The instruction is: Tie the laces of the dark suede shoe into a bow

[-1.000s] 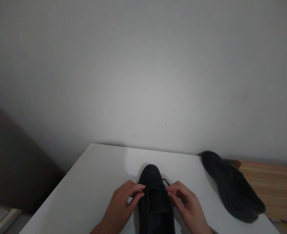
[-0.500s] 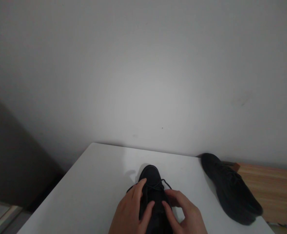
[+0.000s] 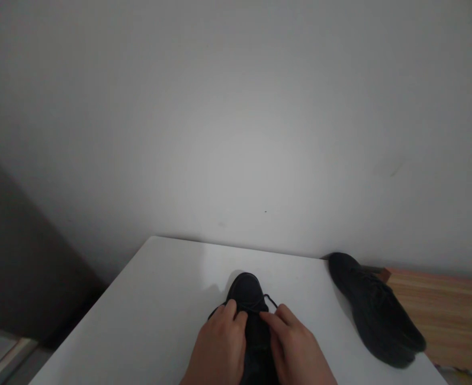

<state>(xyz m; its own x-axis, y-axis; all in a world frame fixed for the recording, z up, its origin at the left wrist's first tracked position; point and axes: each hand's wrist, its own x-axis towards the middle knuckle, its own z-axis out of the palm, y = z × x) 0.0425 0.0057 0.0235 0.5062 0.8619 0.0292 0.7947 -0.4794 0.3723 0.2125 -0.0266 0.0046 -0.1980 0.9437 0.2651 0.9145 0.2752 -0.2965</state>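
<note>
A black lace-up shoe [image 3: 245, 289] lies on the white tabletop with its toe pointing away from me, its opening near the bottom edge. My left hand [image 3: 219, 345] is closed at the shoe's left side, thumb and forefinger pinched at the lacing edge. From the other side my right hand [image 3: 295, 345] reaches in, its fingers closed by the lacing edge and the forefinger tip near the middle. A thin black shoelace [image 3: 271, 300] loops out on the right and runs under my right hand. What exactly lies between the fingertips is mostly hidden.
A second black shoe [image 3: 374, 310] stands at the right of the white table [image 3: 139, 315], toe against the wall [image 3: 236, 133]. Beyond the table's right edge is a wood-grain surface [image 3: 452, 315]. The table's left edge drops off toward a dark area.
My fingers were spread around the shoe's opening; now both hands have closed and drawn in at the lacing edges. My thumbs have moved up toward the toe. The view has shifted slightly.
</note>
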